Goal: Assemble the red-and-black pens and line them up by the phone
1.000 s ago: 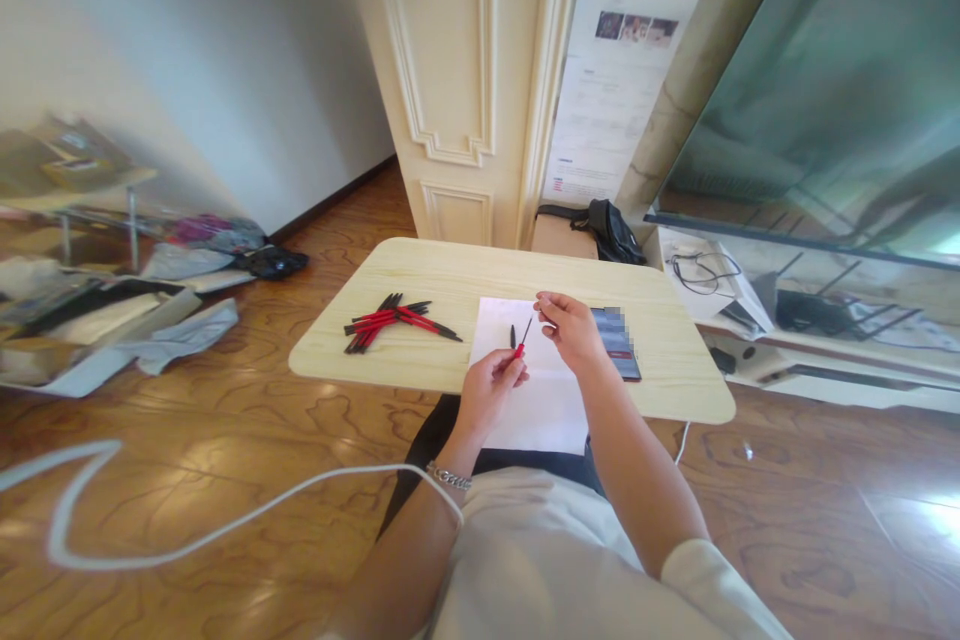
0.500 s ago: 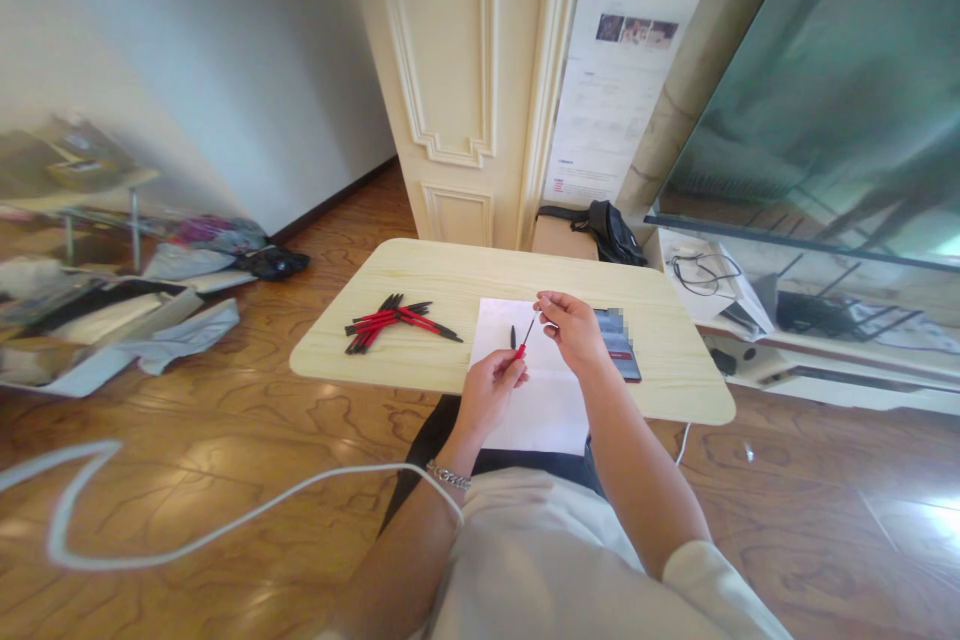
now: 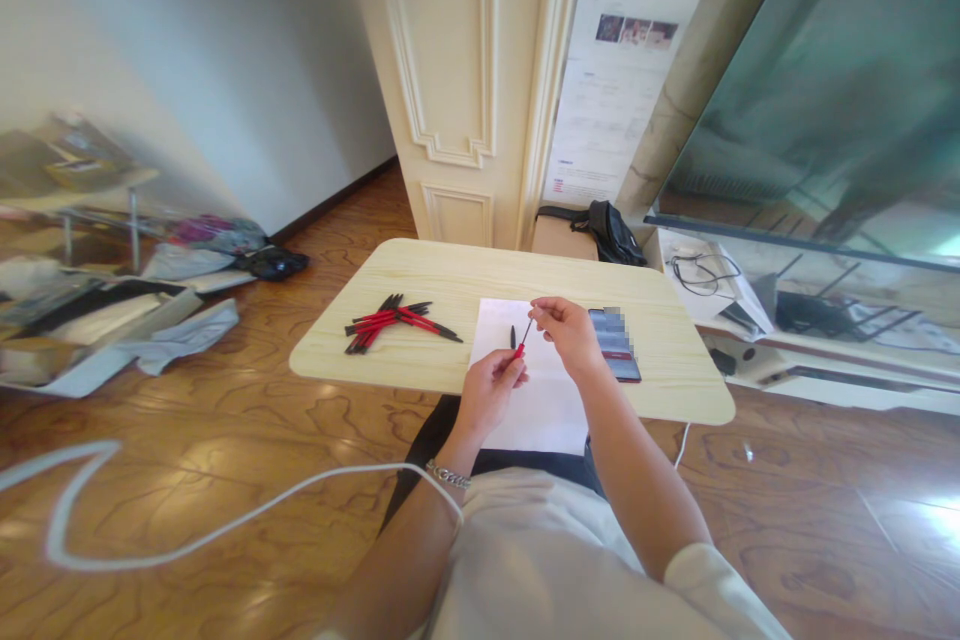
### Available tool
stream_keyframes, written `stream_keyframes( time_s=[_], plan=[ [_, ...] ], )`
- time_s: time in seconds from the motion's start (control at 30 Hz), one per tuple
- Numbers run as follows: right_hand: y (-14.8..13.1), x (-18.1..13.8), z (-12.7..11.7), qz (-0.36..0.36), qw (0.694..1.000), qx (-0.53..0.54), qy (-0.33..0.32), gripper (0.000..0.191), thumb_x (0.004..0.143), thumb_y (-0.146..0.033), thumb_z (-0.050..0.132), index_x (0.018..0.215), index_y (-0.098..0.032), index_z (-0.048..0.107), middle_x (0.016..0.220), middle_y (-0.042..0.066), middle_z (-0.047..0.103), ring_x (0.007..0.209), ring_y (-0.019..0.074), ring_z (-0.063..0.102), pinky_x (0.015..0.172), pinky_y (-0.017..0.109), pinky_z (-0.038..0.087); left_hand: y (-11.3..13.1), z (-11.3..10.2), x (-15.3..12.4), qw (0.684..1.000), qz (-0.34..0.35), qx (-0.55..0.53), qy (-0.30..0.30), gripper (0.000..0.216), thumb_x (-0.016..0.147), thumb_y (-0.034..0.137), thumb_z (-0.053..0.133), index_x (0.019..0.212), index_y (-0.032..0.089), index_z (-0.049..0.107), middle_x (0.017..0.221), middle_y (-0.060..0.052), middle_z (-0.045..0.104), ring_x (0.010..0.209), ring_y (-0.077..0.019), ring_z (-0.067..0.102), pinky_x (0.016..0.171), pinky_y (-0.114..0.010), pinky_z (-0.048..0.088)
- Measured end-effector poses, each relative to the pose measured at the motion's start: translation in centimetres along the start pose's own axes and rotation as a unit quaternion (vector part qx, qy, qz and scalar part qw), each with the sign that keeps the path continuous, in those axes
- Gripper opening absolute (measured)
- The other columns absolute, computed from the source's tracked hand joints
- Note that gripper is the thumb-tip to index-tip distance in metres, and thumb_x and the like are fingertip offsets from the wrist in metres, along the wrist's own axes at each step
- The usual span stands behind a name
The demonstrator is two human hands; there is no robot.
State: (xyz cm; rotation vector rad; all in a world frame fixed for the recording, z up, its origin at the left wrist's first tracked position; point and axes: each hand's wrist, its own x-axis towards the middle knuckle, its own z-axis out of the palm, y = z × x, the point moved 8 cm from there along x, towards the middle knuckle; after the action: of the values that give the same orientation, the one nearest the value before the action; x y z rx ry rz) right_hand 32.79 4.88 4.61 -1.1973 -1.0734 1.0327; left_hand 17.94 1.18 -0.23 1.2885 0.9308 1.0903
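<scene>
My left hand (image 3: 489, 387) is closed round the red barrel of a pen (image 3: 518, 351), held over a white sheet of paper (image 3: 531, 375) on the small light wooden table (image 3: 420, 360). A thin refill (image 3: 526, 332) sticks up out of the barrel. My right hand (image 3: 566, 328) pinches the top end of that refill. A small black pen part (image 3: 513, 336) lies on the paper just left of the hands. A pile of several red and black pens (image 3: 394, 320) lies on the table's left side.
A phone (image 3: 615, 345) lies on the table right of the paper. A white cable (image 3: 187, 530) loops over the wooden floor at the left. Clutter and clothes lie on the floor far left. A black bag (image 3: 611, 230) sits behind the table, and a low shelf (image 3: 787, 340) stands at the right.
My right hand has shifted slightly left and down along the refill. The left hand and the pen barrel have stayed put.
</scene>
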Motion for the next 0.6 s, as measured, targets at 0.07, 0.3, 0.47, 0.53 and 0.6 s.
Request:
stream_keyframes(
  time_s=[0.07,0.3,0.47,0.53,0.6],
  plan=[
    [0.3,-0.2,0.4,-0.014,1.000,-0.017,-0.007,0.028,0.070,-0.037,0.068,0.089,-0.018,0.065,0.073,0.002,0.064,0.061,0.0116,0.051,0.051,0.023,0.036,0.1,0.0,0.0,1.000,0.000,-0.001,0.001,0.036,0.080,0.043,0.062,0.099,0.013,0.064,0.079,-0.008,0.069,0.070,-0.0168,0.067,0.065,-0.028,0.054],
    [1.6,-1.2,1.2,-0.025,1.000,-0.012,-0.001,0.032,0.071,-0.034,0.068,0.097,-0.019,0.060,0.072,0.000,0.065,0.061,0.0114,0.054,0.055,0.024,0.039,-0.8,-0.3,-0.2,0.999,-0.023,-0.030,0.007,0.039,0.078,0.046,0.064,0.098,0.013,0.064,0.076,-0.007,0.069,0.068,-0.0171,0.067,0.063,-0.028,0.054],
    [2.5,-0.1,1.2,0.008,0.996,-0.058,-0.065,0.038,0.076,-0.036,0.060,0.110,-0.018,0.057,0.090,0.006,0.069,0.070,0.0131,0.059,0.058,0.024,0.042,-1.3,-0.8,-0.2,0.999,-0.022,-0.042,0.020,0.042,0.076,0.048,0.066,0.098,0.012,0.065,0.077,-0.008,0.069,0.069,-0.0174,0.067,0.064,-0.028,0.054],
    [3.2,0.9,0.7,0.014,0.985,-0.164,-0.042,0.032,0.081,-0.036,0.054,0.106,-0.018,0.060,0.095,0.007,0.069,0.075,0.0147,0.061,0.063,0.026,0.044,-1.4,-1.1,-0.2,0.998,-0.022,-0.045,0.024,0.042,0.075,0.048,0.066,0.098,0.012,0.065,0.078,-0.008,0.069,0.069,-0.0177,0.068,0.064,-0.028,0.054],
    [3.9,1.8,0.5,0.022,0.947,-0.321,-0.014,0.026,0.081,-0.038,0.054,0.095,-0.019,0.065,0.093,0.008,0.070,0.083,0.0184,0.062,0.072,0.030,0.045,-1.5,-1.3,-0.1,0.999,-0.022,-0.040,0.026,0.042,0.076,0.048,0.065,0.099,0.013,0.065,0.078,-0.008,0.069,0.070,-0.0177,0.068,0.064,-0.028,0.054]
  ],
)
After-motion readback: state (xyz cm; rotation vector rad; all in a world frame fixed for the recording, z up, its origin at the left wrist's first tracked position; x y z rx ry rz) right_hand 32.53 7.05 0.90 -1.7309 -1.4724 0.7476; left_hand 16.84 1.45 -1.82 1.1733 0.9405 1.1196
